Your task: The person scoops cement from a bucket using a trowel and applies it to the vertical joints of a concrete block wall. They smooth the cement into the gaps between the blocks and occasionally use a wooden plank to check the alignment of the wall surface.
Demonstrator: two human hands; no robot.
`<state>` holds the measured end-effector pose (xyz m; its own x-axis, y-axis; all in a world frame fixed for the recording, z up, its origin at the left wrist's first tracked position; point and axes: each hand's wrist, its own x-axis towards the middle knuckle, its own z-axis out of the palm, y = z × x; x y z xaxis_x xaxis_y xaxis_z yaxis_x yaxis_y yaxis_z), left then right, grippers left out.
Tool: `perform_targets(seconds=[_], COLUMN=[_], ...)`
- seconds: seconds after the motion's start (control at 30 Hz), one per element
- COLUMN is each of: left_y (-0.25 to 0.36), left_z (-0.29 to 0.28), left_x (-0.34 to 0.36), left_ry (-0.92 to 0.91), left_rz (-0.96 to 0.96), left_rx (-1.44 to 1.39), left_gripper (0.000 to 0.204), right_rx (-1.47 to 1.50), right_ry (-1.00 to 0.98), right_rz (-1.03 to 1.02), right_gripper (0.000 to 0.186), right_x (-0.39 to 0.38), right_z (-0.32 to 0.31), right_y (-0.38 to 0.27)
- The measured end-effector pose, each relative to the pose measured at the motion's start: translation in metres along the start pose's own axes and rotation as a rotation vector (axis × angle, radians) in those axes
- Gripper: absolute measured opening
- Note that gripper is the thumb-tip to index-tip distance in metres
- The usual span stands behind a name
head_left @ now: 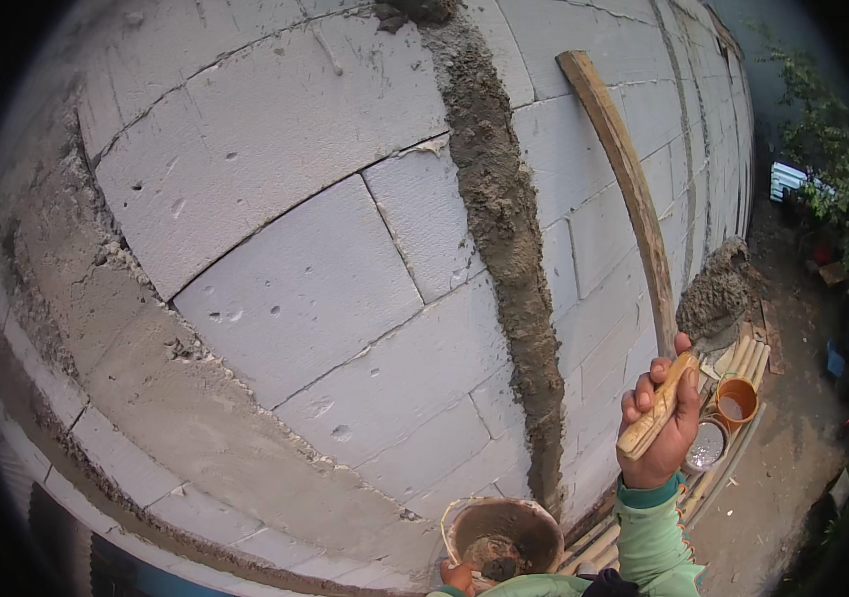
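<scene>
My right hand (668,438), raised at the lower right, is closed round the wooden handle (658,413) of a trowel. Beyond the fingers a lump of wet grey mortar (721,291) covers most of the blade. Low in the middle, my left hand (457,575) grips the rim of a round bucket (532,517) with some mortar in its bottom. Ahead stands a wall of pale blocks (305,289), crossed by a rough strip of mortar (499,199). A long wooden lath (631,169) runs along the wall, its lower end behind my right hand.
Bamboo poles (728,473) lie below on the right, beside an orange bucket (735,398) and a whitish pail (706,445). Bare ground (782,418) stretches past them, with leafy plants (822,149) at the far right. A smooth cement band (186,388) slopes along the left.
</scene>
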<state>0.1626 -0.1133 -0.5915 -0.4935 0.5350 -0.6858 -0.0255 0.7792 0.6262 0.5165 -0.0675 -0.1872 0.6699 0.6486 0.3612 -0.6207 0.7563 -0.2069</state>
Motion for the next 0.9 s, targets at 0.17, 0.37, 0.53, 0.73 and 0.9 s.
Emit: perform_targets(seconds=[0.17, 0.37, 0.53, 0.73, 0.9], left_y=[-0.015, -0.024, -0.032, -0.035, -0.061], left_z=[0.005, 0.007, 0.009, 0.024, 0.020], left_x=[0.023, 0.034, 0.039, 0.052, 0.079], left_ry=[0.074, 0.095, 0.105, 0.092, 0.111], left_rz=[0.027, 0.047, 0.074, 0.121, 0.238], left_rx=[0.002, -0.010, 0.000, -0.006, -0.032], left_gripper=[0.077, 0.076, 0.076, 0.075, 0.075], right_rx=[-0.084, -0.169, -0.860, -1.231, -1.702], right_ry=[-0.162, -0.153, -0.267, -0.735, -0.809], right_rz=[-0.591, -1.074, -0.636, 0.267, 1.193], right_gripper=[0.047, 0.052, 0.042, 0.034, 0.048], right_x=[0.076, 0.150, 0.175, -0.059, -0.167], right_z=[0.080, 0.125, 0.148, -0.127, -0.262], right_y=[0.009, 0.062, 0.126, 0.117, 0.033])
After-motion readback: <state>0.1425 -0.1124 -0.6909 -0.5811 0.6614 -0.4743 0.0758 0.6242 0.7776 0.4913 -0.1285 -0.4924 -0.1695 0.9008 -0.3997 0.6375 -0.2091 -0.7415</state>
